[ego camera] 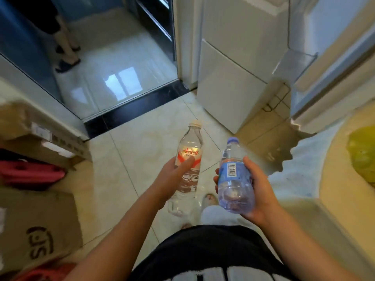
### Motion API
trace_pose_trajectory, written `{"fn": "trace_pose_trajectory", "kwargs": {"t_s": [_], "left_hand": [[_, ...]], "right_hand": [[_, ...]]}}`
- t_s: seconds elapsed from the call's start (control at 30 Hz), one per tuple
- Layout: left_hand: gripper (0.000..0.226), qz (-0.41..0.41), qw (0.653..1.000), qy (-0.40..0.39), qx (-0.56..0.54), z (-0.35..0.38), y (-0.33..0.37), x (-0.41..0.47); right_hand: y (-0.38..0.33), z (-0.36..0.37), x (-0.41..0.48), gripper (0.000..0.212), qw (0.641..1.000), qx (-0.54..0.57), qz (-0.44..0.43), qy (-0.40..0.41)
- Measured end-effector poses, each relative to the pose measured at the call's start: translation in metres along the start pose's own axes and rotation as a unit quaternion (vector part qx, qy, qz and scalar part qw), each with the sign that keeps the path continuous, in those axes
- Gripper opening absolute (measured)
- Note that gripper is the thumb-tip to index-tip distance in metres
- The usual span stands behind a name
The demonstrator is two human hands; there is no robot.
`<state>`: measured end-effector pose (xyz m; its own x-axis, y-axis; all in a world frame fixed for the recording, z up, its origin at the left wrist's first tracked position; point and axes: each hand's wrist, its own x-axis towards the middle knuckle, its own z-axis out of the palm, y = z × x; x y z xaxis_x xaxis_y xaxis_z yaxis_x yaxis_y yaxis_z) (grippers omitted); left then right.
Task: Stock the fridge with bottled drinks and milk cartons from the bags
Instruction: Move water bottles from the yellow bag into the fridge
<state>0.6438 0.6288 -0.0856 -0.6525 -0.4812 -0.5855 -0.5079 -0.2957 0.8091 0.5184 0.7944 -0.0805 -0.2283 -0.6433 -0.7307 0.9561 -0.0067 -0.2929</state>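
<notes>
1. We are wrapping our left hand [172,179] round the red bottle [189,147]. Our thumb is lying across its red-and-white label and our fingers are curling behind it.
2. We are clasping the blue bottle [235,189] in our right hand [258,193]. Our fingers are curling round its blue label, and the barcode is facing us.
3. We are holding both bottles in the air over the floor [142,142], caps pointing away from us. They are sitting near each other but not touching, the red one slightly further forward.
4. The fridge [229,84] is standing ahead and to the right, its lower front closed. Its door [328,63] is hanging open at the right, showing a clear shelf.
5. Boxes [36,218] are lying at our left, with a red thing [30,173] showing between them.
6. A yellow bag [363,157] is resting on a pale surface at the right edge.
7. Another person's legs [68,47] are standing at the top left, beyond a dark threshold [138,104].
</notes>
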Motion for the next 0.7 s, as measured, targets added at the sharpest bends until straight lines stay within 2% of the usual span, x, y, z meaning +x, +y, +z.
{"fn": "trace_pose_trajectory", "kwargs": {"t_s": [0.1, 0.23, 0.33, 0.4, 0.5, 0.57, 0.63, 0.7], "left_hand": [[0.043, 0.004, 0.999, 0.036, -0.033, -0.029, 0.010, 0.017], [0.032, 0.005, 0.994, 0.089, -0.067, -0.068, 0.035, 0.064], [0.032, 0.018, 0.988, 0.136, -0.070, -0.092, 0.066, 0.108], [0.035, 0.023, 0.985, 0.156, -0.069, -0.107, 0.090, 0.136], [0.038, 0.039, 0.983, 0.165, -0.063, -0.124, 0.127, 0.176], [0.051, 0.046, 0.984, 0.166, -0.055, -0.130, 0.151, 0.203], [0.064, 0.046, 0.984, 0.164, -0.051, -0.132, 0.173, 0.229], [0.063, 0.056, 0.986, 0.149, -0.044, -0.132, 0.194, 0.255]], "right_hand": [[-0.006, 0.031, 0.040, 0.062, 0.999, -0.048, 0.001, 0.004], [-0.024, 0.082, 0.100, 0.070, 0.990, -0.128, -0.051, 0.023], [-0.053, 0.122, 0.147, 0.077, 0.977, -0.180, -0.106, 0.033], [-0.079, 0.149, 0.175, 0.070, 0.968, -0.211, -0.129, 0.032], [-0.117, 0.184, 0.209, 0.045, 0.954, -0.251, -0.161, 0.021], [-0.139, 0.204, 0.227, 0.036, 0.938, -0.288, -0.191, 0.022], [-0.160, 0.220, 0.240, 0.035, 0.926, -0.307, -0.216, 0.031], [-0.181, 0.229, 0.250, 0.039, 0.920, -0.310, -0.236, 0.036]]}}
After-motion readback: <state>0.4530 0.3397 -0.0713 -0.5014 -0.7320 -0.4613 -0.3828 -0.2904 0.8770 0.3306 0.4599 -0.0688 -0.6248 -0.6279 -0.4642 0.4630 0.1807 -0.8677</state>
